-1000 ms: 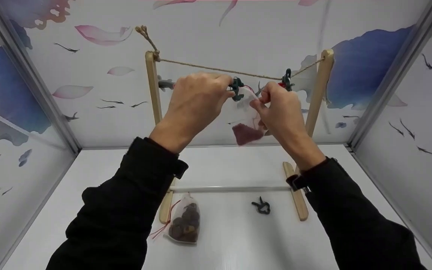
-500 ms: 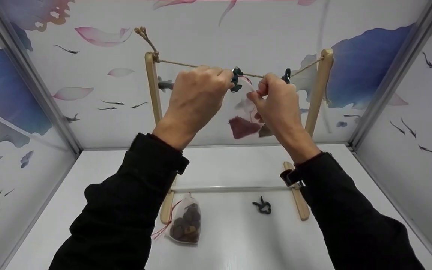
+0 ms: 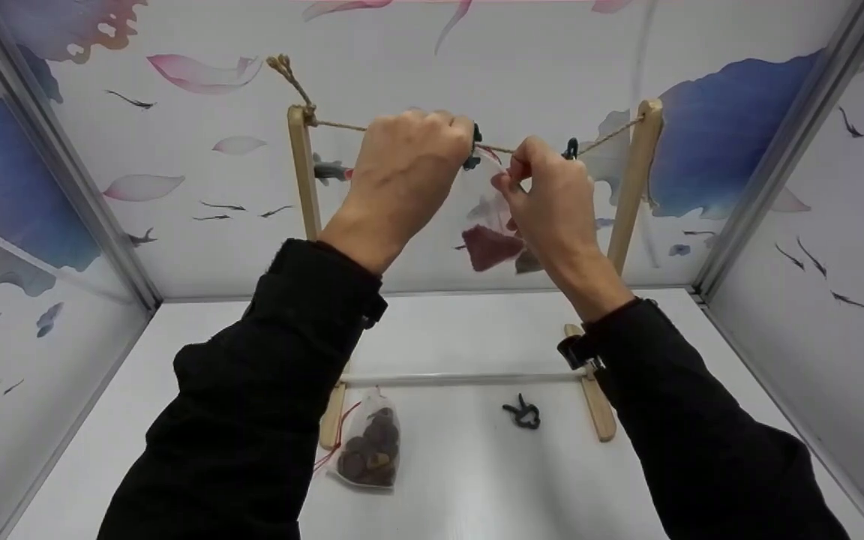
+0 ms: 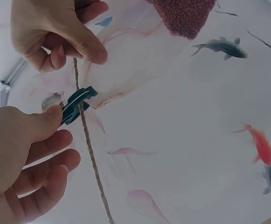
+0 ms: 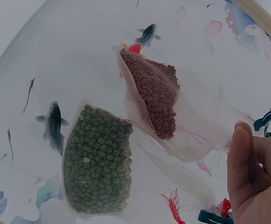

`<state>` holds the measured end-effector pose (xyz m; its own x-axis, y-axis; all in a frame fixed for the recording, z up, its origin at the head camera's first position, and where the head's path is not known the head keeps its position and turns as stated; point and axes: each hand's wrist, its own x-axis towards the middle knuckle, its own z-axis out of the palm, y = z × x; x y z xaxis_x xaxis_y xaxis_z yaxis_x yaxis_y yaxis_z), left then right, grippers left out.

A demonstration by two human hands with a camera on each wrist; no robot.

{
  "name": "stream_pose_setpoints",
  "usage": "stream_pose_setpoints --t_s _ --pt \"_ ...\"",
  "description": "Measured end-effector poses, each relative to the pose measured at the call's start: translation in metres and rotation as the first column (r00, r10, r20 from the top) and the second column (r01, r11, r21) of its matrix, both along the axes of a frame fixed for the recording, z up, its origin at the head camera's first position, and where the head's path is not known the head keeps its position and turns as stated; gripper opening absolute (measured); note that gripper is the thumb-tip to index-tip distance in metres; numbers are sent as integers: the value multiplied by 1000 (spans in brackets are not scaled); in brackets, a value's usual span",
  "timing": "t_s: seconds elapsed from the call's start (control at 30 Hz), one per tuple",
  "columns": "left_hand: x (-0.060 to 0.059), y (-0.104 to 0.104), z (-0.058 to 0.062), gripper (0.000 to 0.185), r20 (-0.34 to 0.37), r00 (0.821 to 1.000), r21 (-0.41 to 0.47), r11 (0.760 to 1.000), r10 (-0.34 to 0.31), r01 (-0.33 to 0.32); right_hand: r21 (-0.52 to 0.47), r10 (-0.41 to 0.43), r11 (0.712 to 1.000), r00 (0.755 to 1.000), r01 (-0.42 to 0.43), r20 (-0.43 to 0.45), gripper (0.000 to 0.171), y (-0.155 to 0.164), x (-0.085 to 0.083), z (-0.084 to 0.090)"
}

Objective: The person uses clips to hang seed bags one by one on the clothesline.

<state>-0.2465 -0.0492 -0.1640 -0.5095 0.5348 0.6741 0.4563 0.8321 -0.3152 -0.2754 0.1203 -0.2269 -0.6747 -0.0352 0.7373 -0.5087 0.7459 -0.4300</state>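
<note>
Both hands were raised to the twine stretched between the two uprights of the light wooden drying rack (image 3: 303,172). Her or his left hand (image 3: 406,161) pinched a dark green plastic clip (image 4: 77,105) between thumb and curled fingers, with the clip's jaws astride the rough brown twine line (image 4: 91,161). Just to its right, the right hand (image 3: 548,195) pinched the gathered top of a sheer white mesh pouch holding red-brown grains (image 5: 156,95), lifting that top edge to the line beside the clip. The pouch hung below the hands, well above the white desk (image 3: 462,465). It looked light and limp, its thin mesh easy to snag and its loose filling sagging to the bottom, so the gathered top edge seemed the sensible place to take hold of it, rather than the full belly. Beside it to the right hung a second sheer mesh pouch filled with green beans (image 5: 98,170), under another dark green clip on the line (image 3: 571,148). On the near part of the desk lay a third mesh pouch of dark brown round pieces (image 3: 368,450) with a red drawstring, touching the rack's left foot, and to its right a spare dark green clip (image 3: 523,413), lying apart from everything else.
</note>
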Motion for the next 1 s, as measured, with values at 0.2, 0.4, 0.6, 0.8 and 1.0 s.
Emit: stream_pose_setpoints --t_s 0.2,0.4,0.6,0.8,1.0 --pt "-1 2 1 23 67 998 -60 998 -1 5 -9 23 1000 1000 -23 -17 16 1 -1 -3" --pt "-1 3 4 14 164 986 -32 998 -39 45 -21 29 999 999 -30 -24 15 4 -1 -4" --pt "0 6 3 32 214 977 -46 998 -20 30 -22 38 999 998 -39 -43 13 3 0 -5" --pt "0 5 -1 35 218 976 -36 999 -20 28 -18 50 999 999 -50 0 10 2 1 -7" --pt "-1 4 -7 44 219 975 -28 999 -25 32 -27 58 998 997 -57 52 18 2 0 -10"
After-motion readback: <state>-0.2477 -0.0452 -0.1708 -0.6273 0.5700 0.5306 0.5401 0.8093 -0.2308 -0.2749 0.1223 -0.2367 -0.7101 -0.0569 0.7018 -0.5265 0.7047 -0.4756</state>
